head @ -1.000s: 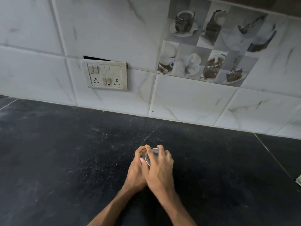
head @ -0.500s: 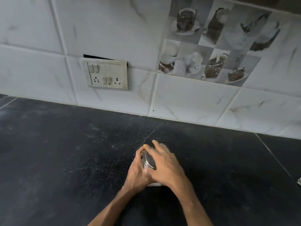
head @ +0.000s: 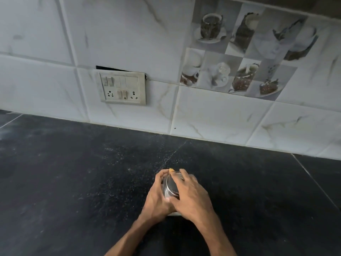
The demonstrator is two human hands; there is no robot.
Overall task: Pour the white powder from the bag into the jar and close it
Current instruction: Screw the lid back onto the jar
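A small jar stands on the black counter, almost wholly covered by both hands. Its shiny metal lid (head: 170, 186) shows between my fingers, and a sliver of the pale jar base (head: 174, 213) peeks out below them. My left hand (head: 156, 197) wraps the jar's left side. My right hand (head: 191, 196) lies over the lid from the right, fingers curled around its rim. The bag of white powder is not in view.
The black stone counter (head: 73, 182) is dusted with fine white specks around the jar. A tiled wall rises behind it, with a switch and socket plate (head: 122, 88) at centre left and a tile picturing cups (head: 238, 58) at upper right.
My right hand has turned on the lid, its wrist swinging out to the right. The left hand keeps its hold on the jar, which stays in place.
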